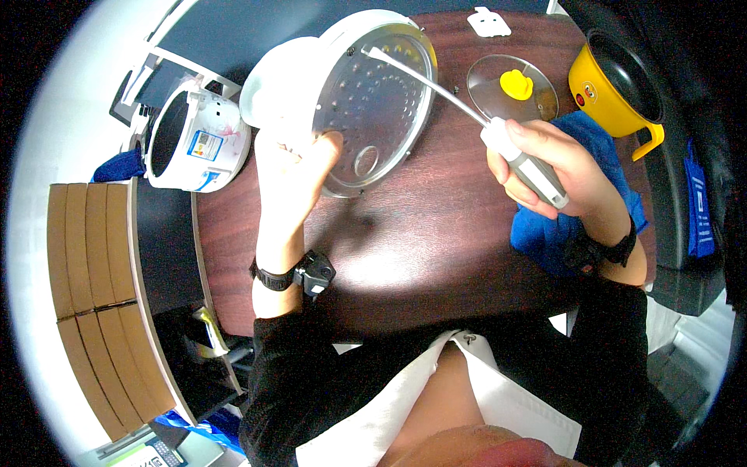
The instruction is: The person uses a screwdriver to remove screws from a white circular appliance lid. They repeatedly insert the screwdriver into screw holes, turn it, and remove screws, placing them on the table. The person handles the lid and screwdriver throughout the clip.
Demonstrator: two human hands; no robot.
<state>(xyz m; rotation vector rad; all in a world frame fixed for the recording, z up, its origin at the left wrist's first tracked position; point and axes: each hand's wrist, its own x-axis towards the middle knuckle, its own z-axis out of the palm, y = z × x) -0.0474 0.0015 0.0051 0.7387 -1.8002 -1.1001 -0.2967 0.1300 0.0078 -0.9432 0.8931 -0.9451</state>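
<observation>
Upper centre of frame: the left hand [299, 167] grips a white rice-cooker lid [342, 86] by its edge, thumb pressed on the perforated metal inner plate [373, 101]. The right hand [545, 167] is clenched around a grey-handled screwdriver [498, 140], whose tip meets the plate's upper rim. Upper right: a yellow pot [615, 86], dark inside, beside a round glass lid [510, 86].

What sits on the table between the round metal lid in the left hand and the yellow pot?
In the head view, a clear glass lid with a yellow knob lies flat on the table between the metal lid and the yellow pot.
</observation>
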